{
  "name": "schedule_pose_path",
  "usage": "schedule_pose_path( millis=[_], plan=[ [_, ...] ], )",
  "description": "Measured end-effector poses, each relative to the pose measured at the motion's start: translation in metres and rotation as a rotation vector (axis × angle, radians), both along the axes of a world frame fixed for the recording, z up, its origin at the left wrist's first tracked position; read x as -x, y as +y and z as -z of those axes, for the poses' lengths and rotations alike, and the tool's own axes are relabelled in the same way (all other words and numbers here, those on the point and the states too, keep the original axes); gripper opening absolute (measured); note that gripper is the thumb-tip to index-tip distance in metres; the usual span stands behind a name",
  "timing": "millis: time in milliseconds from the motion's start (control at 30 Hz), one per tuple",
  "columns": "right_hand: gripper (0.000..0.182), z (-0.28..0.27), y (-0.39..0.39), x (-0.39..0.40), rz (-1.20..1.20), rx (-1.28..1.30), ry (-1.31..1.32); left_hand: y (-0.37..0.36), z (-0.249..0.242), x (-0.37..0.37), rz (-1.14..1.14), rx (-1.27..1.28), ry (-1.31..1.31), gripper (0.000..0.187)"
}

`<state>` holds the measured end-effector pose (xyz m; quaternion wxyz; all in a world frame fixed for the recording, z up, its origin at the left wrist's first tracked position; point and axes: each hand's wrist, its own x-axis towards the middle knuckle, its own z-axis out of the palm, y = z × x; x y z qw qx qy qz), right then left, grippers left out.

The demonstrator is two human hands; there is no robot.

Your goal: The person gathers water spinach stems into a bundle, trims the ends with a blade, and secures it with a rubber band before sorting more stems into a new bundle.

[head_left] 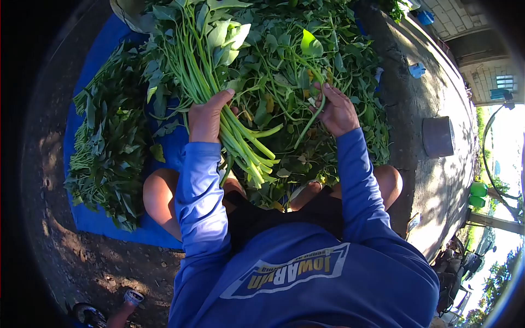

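Observation:
A thick bunch of long green stems (238, 139) with leafy tops is gripped in my left hand (209, 117), its cut ends pointing down and to the right. My right hand (338, 112) pinches a single leafy stem (309, 127) whose lower end hangs toward the bunch without touching it. Beneath and beyond both hands spreads a large heap of loose leafy stems (279, 76), with some yellowed leaves in it. To the left, a neater pile of greens (112, 147) lies on a blue sheet (98, 223).
A grey bucket (438, 136) stands on the concrete at the right, with a small light-blue item (416, 70) beyond it. Green containers (478, 194) and a motorcycle (456, 268) are farther right. Someone's foot (133, 297) shows at the lower left.

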<state>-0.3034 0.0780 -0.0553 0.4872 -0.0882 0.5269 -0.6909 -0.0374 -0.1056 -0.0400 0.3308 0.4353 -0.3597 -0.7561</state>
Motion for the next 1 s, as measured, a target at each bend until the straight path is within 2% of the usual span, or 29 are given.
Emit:
schedule_pose_path(
  millis=[200, 300, 367, 467, 500, 600, 700, 767, 800, 900, 1000],
  plan=[
    [0.041, -0.010, 0.039, -0.007, 0.035, 0.190, -0.178, 0.021, 0.015, 0.011, 0.107, -0.034, -0.012, 0.026],
    [0.042, -0.028, 0.049, -0.027, 0.127, 0.155, 0.011, 0.027, 0.038, 0.025, 0.146, -0.004, 0.040, 0.026],
    [0.038, -0.041, 0.057, -0.033, 0.179, 0.189, 0.038, 0.035, 0.042, 0.029, 0.194, -0.003, 0.047, 0.027],
    [0.033, -0.059, 0.063, -0.045, 0.268, 0.186, 0.154, 0.048, 0.042, 0.038, 0.238, -0.002, -0.052, 0.030],
    [0.033, -0.061, 0.063, -0.047, 0.261, 0.171, 0.211, 0.051, 0.044, 0.039, 0.267, 0.004, -0.091, 0.031],
    [0.034, -0.066, 0.058, -0.054, 0.226, 0.126, 0.354, 0.070, 0.052, 0.049, 0.257, 0.000, 0.003, 0.034],
    [0.029, -0.040, 0.042, -0.071, 0.115, 0.013, 0.251, 0.092, 0.067, 0.057, 0.273, -0.072, 0.064, 0.033],
    [0.025, 0.004, 0.041, -0.083, -0.086, -0.122, 0.009, 0.102, 0.078, 0.058, 0.276, -0.120, 0.139, 0.030],
    [0.024, 0.024, 0.042, -0.085, -0.185, -0.185, -0.108, 0.101, 0.107, 0.063, 0.311, -0.274, 0.176, 0.031],
    [0.024, 0.060, 0.050, -0.088, -0.194, -0.202, -0.185, 0.106, 0.147, 0.062, 0.345, -0.351, 0.298, 0.034],
    [0.025, 0.072, 0.053, -0.087, -0.240, -0.227, -0.146, 0.105, 0.157, 0.059, 0.391, -0.442, 0.218, 0.034]
  ],
)
